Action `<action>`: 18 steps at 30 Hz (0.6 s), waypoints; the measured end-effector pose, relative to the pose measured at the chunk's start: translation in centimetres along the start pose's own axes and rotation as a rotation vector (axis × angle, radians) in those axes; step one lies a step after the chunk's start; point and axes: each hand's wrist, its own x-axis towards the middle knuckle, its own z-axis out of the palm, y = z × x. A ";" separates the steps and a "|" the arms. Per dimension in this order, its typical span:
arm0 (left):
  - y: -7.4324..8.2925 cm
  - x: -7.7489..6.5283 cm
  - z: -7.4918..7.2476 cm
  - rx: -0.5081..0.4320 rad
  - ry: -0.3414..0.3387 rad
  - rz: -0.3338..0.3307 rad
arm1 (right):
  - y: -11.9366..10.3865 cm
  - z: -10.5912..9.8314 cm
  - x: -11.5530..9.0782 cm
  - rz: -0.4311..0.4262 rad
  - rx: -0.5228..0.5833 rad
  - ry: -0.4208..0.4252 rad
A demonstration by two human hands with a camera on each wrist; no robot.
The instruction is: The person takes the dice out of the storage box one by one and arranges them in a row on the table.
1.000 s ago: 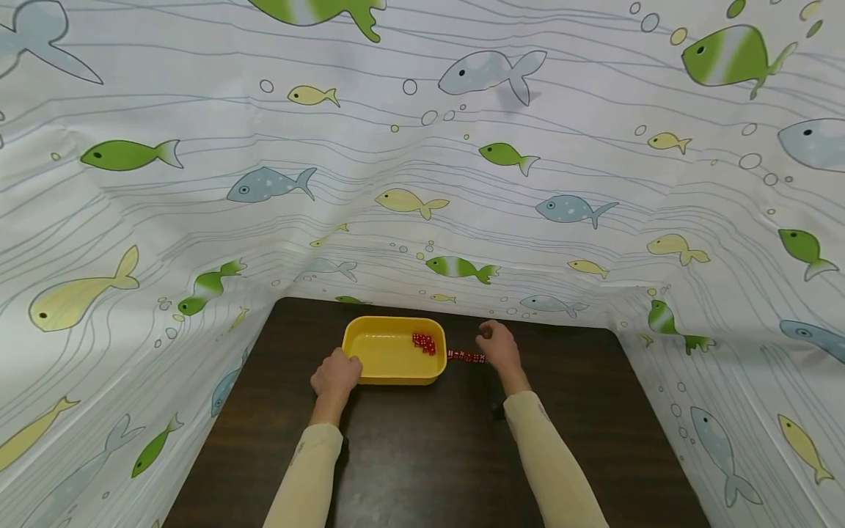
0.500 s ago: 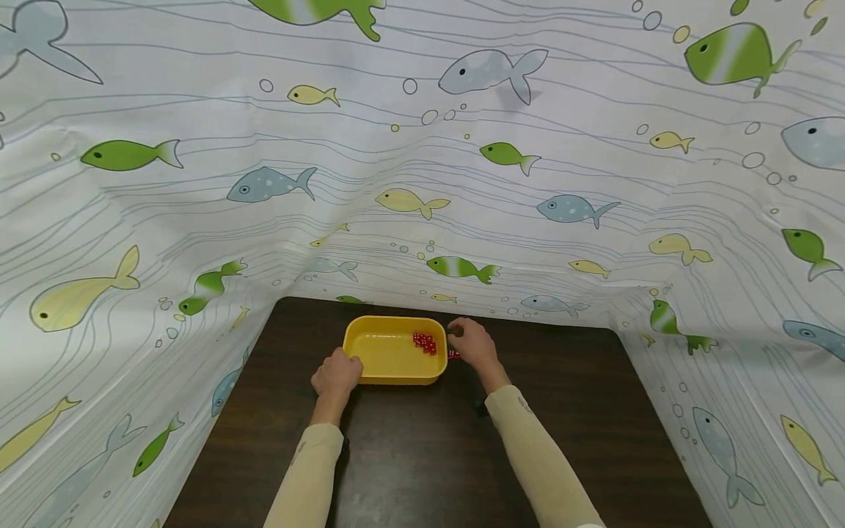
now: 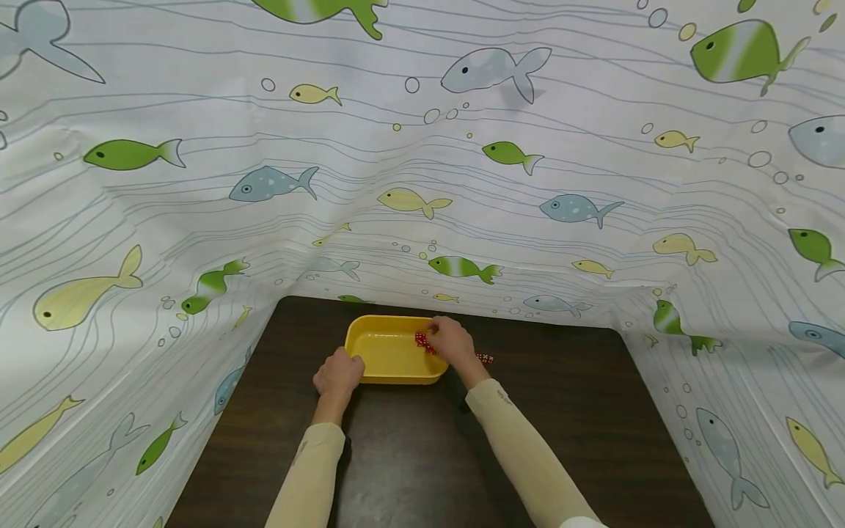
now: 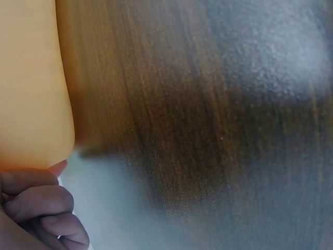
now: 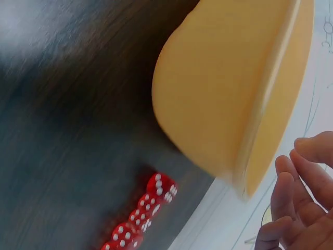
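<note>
A yellow plastic tray (image 3: pixel 389 357) stands on the dark wooden table. My left hand (image 3: pixel 339 372) grips its left rim, with the fingers curled in the left wrist view. Several red dice (image 3: pixel 421 340) with white dots lie inside at the right end, partly covered by my right hand (image 3: pixel 452 343). That hand hovers over the tray's right rim, thumb and fingers loosely bent. Nothing shows between them in the right wrist view. On the table right of the tray lies a row of red dice (image 5: pixel 139 212), partly hidden in the head view by my right wrist.
The dark wood-grain table (image 3: pixel 422 447) spreads toward me and to both sides. A white sheet printed with fish (image 3: pixel 561 257) rises round its back, left and right edges.
My right hand has moved left, from above the row of dice on the table to over the tray's right end. The left hand stays at the tray's left rim.
</note>
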 end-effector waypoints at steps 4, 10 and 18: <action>0.1 0.0 0.0 0.000 -0.008 -0.002 | -0.4 0.7 0.2 -0.025 0.005 -0.008; 0.3 -0.1 -0.2 0.006 -0.013 -0.017 | -0.9 1.5 0.3 -0.027 -0.008 -0.010; 0.4 -0.2 -0.1 -0.001 -0.020 -0.030 | -0.8 3.1 0.5 -0.054 -0.002 -0.089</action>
